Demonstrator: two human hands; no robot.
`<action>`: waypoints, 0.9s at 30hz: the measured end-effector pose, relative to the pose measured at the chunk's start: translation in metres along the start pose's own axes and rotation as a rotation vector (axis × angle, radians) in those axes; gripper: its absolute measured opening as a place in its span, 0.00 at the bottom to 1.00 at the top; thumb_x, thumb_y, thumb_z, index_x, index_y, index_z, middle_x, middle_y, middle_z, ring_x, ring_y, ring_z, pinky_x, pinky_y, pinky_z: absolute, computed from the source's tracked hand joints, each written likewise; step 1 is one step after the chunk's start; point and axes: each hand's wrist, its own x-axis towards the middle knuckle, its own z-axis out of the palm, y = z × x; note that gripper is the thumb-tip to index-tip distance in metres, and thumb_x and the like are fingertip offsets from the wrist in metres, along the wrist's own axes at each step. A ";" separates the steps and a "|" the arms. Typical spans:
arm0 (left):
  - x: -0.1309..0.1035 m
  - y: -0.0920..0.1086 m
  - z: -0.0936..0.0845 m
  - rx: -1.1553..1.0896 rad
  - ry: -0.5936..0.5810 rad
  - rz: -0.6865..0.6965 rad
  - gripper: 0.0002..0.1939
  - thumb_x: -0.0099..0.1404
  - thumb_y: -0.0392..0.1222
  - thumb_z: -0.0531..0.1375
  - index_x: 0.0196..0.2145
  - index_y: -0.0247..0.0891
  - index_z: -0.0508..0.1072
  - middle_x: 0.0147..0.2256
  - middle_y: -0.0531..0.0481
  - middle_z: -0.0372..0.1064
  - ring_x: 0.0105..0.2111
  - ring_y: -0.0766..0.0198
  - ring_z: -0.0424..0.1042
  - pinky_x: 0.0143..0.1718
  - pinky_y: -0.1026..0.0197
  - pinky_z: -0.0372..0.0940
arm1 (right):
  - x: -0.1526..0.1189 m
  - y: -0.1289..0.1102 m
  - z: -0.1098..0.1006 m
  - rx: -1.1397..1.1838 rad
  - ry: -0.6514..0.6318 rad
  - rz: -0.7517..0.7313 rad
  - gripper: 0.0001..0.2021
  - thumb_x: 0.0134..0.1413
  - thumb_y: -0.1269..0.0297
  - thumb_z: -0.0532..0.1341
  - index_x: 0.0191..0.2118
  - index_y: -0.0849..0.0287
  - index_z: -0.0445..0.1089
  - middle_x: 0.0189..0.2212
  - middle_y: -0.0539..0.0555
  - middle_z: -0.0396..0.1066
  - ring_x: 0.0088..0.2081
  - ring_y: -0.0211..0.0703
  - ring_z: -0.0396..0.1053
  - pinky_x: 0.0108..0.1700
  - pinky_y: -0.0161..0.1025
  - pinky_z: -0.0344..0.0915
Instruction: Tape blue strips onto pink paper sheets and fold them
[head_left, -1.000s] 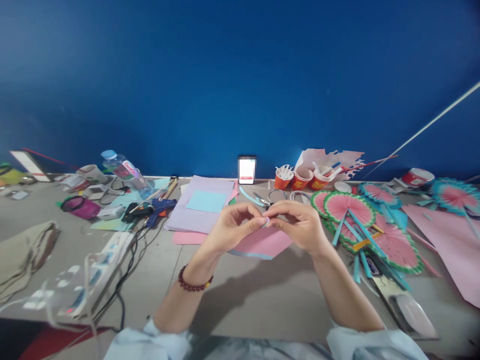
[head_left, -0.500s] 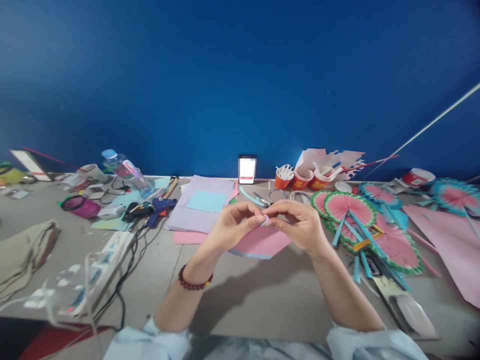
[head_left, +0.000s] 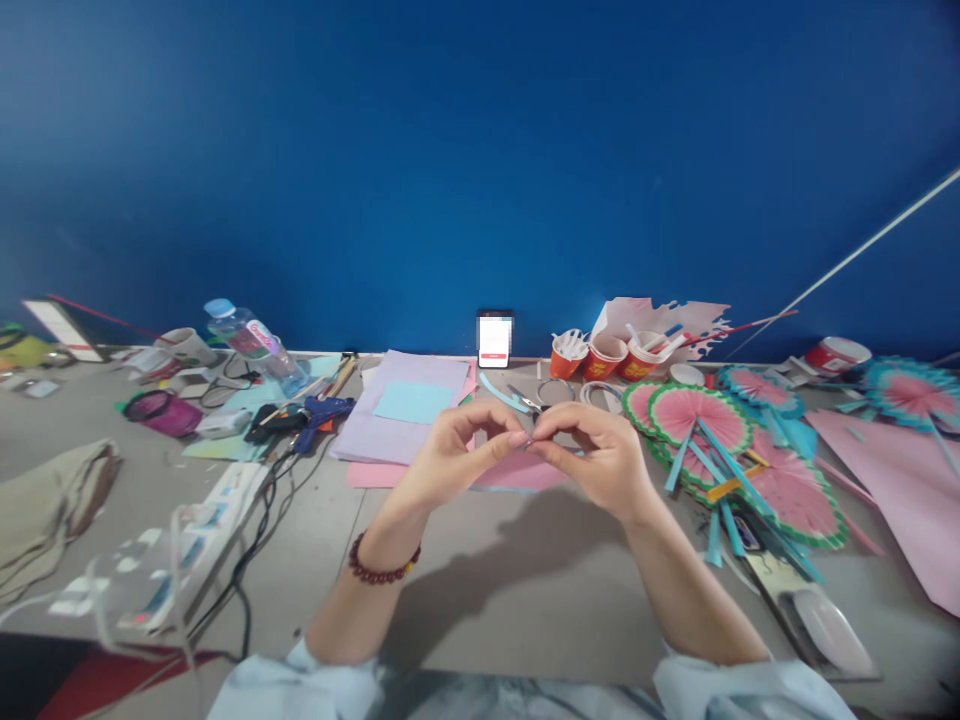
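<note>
The left hand [head_left: 457, 455] and right hand [head_left: 596, 450] meet over the desk [head_left: 300, 560], the fingers of each pinched nearly closed on a small piece [head_left: 529, 442] (too tiny for me to name) right between their tips. Pink paper [head_left: 519, 476] shows just beneath; whether it joins the pinched piece, I can't tell. Watermelon-patterned fans [head_left: 699, 412] lie to the right, lavender paper [head_left: 367, 430] to the left.

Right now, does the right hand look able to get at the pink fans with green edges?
Probably yes: the fans lie just beyond the right hand, to its right, with nothing visibly blocking. It would likely need to part from the left hand first.
</note>
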 end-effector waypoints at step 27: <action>0.002 -0.005 0.005 -0.171 -0.001 0.045 0.08 0.55 0.42 0.67 0.25 0.35 0.75 0.26 0.49 0.71 0.28 0.66 0.68 0.33 0.62 0.64 | 0.000 -0.001 -0.002 -0.031 -0.036 -0.043 0.03 0.51 0.66 0.64 0.34 0.53 0.75 0.29 0.52 0.75 0.31 0.41 0.72 0.33 0.36 0.69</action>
